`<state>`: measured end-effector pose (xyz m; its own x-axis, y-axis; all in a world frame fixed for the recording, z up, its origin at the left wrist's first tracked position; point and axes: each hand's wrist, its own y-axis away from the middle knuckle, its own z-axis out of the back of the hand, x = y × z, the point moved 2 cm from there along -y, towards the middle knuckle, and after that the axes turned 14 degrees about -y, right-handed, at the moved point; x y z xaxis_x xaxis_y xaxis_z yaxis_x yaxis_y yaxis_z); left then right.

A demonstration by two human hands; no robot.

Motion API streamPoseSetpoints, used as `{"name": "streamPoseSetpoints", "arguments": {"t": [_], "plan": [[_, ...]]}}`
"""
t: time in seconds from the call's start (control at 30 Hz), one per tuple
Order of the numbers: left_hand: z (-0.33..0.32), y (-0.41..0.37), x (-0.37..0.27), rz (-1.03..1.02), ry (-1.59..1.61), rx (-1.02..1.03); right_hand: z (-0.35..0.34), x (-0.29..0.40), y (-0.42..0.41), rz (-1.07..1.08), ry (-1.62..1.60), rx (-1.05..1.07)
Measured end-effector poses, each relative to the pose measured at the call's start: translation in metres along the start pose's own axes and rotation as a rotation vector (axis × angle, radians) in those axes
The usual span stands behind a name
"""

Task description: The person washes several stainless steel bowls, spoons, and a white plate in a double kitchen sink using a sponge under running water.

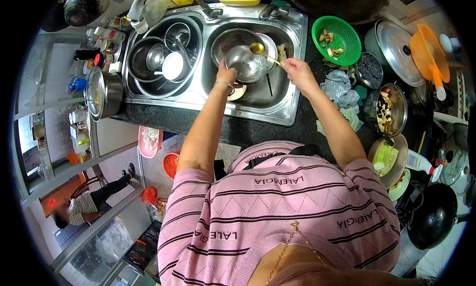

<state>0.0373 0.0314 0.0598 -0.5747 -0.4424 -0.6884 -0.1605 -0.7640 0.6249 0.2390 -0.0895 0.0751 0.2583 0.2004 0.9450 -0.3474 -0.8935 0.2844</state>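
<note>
My left hand (226, 75) grips the rim of a shiny steel bowl (245, 68), tilted over the right basin (284, 96) of a double steel sink. Between the fingers of my right hand (297, 73) is the handle of a gold-coloured spoon (257, 48), its head above that bowl's far edge. A larger steel basin (230, 37) and a pale dish (269, 44) lie partly hidden behind the bowl. Under my left wrist shows part of a light-coloured dish (238, 94). A dark thin stick, perhaps a chopstick (269, 85), leans in the sink.
Steel bowls and a white bowl (174, 66) fill the left basin. A green strainer (336, 40) with food scraps, cloths (340, 89) and a lidded pot (398, 51) crowd the counter on the right. A lidded steel pot (108, 94) stands left. Beyond the glass, a person (89, 208) sits.
</note>
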Motion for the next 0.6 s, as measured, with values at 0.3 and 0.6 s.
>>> {"name": "streamPoseSetpoints", "arguments": {"t": [0.3, 0.6], "plan": [[0.001, 0.043, -0.029, -1.021, -1.246, -0.685, 0.002, -0.029, 0.004, 0.08, 0.771, 0.112], [-0.004, 0.088, -0.062, -1.324, -0.742, -0.607, -0.02, -0.096, -0.067, 0.371, 0.653, -0.026]]}}
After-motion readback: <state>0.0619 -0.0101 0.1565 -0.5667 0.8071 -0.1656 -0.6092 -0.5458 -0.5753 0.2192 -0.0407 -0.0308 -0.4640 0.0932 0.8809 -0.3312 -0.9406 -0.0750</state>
